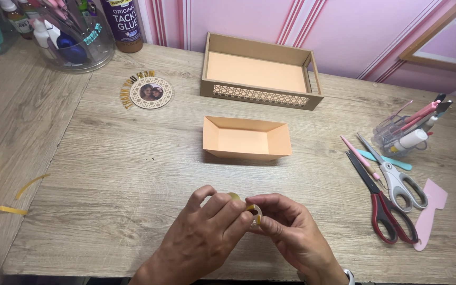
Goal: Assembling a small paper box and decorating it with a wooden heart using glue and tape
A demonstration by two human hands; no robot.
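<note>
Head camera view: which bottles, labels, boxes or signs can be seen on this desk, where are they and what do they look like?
Glue bottle: top left edge, brown with a purple label.
Round photo tag: left of centre, cream disc with gold lettering round its rim.
Brown cardboard tray: back centre, rectangular, lattice-cut front, peach floor.
Peach paper box: centre, open-topped, unmarked.
Small tape roll: pinched between left hand and right hand.

I see a matt grained wood table (106, 174), a smooth peach paper tray (246, 140), and glossy plastic-handled scissors (391, 211).
</note>
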